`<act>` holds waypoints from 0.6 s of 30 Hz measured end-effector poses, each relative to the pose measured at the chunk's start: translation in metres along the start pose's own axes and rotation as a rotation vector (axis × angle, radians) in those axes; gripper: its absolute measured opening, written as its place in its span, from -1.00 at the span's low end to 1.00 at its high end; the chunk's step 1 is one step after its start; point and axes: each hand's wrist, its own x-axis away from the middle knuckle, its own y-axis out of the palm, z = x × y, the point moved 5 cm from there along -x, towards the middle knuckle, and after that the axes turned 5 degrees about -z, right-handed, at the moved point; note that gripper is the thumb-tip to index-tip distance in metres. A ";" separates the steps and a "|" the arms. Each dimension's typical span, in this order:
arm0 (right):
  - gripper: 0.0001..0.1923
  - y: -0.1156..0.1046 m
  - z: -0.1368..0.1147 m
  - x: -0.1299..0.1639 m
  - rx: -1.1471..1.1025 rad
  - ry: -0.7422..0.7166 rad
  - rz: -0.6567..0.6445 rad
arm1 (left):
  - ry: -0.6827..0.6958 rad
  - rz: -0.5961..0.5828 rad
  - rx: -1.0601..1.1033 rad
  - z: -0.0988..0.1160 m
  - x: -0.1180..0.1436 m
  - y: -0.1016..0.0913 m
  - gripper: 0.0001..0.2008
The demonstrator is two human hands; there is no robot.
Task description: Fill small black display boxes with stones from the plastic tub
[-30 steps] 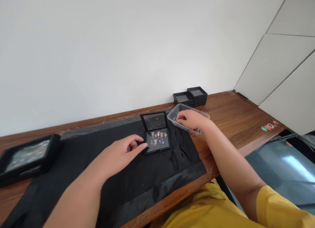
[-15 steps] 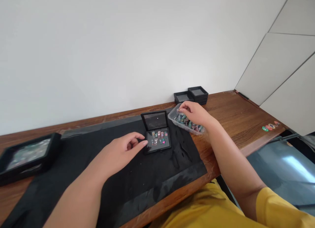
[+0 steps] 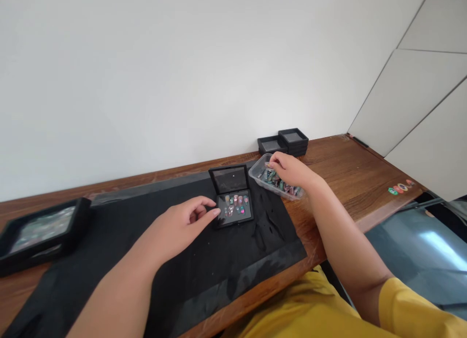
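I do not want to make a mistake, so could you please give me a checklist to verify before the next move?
1. Lid of the small black square case raised: ok.
2. Colourful nail-shaped pieces arranged in rows inside it: ok.
3. Left hand clear of the case: cannot tell; thumb is at its left edge.
4. Transparent rectangular plastic tub uncovered, with pieces inside: ok.
5. Right hand over the tub: ok.
6. Right hand's grip secure on one piece: cannot tell; too small.

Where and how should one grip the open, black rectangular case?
Probably pinch the case by its flat-lying base, at the left edge, coming from the left, where the left hand is: the raised lid stands behind, and small, colourful nail-shaped pieces lie inside.
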 end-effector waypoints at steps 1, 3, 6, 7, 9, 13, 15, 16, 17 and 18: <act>-0.84 0.001 0.000 0.000 0.001 0.004 -0.008 | -0.001 -0.001 0.001 0.000 0.000 0.000 -0.46; -0.83 0.005 0.002 -0.002 0.007 0.014 -0.033 | 0.001 -0.013 0.011 0.001 0.001 0.001 -0.46; -0.79 0.009 0.003 -0.003 0.017 0.026 -0.078 | 0.012 -0.026 0.025 0.003 0.001 0.002 -0.47; -0.78 0.010 0.003 -0.003 0.023 0.032 -0.083 | 0.014 -0.024 0.026 0.004 0.001 0.002 -0.48; -0.77 0.008 0.004 -0.003 0.053 0.060 -0.065 | 0.015 -0.016 0.026 0.004 0.001 0.002 -0.48; -0.78 0.000 0.006 0.001 0.116 0.134 -0.001 | 0.014 -0.020 0.025 0.006 0.002 0.002 -0.48; -0.79 -0.003 0.006 0.002 0.117 0.153 0.012 | 0.016 -0.033 0.030 0.006 0.002 0.003 -0.48; -0.80 -0.004 0.006 0.002 0.112 0.155 0.018 | 0.016 -0.038 0.034 0.006 0.002 0.003 -0.48; -0.82 -0.005 0.006 0.003 0.104 0.153 0.025 | 0.018 -0.040 0.037 0.006 0.002 0.004 -0.48; -0.84 -0.006 0.006 0.003 0.094 0.148 0.031 | 0.019 -0.039 0.038 0.006 0.002 0.004 -0.49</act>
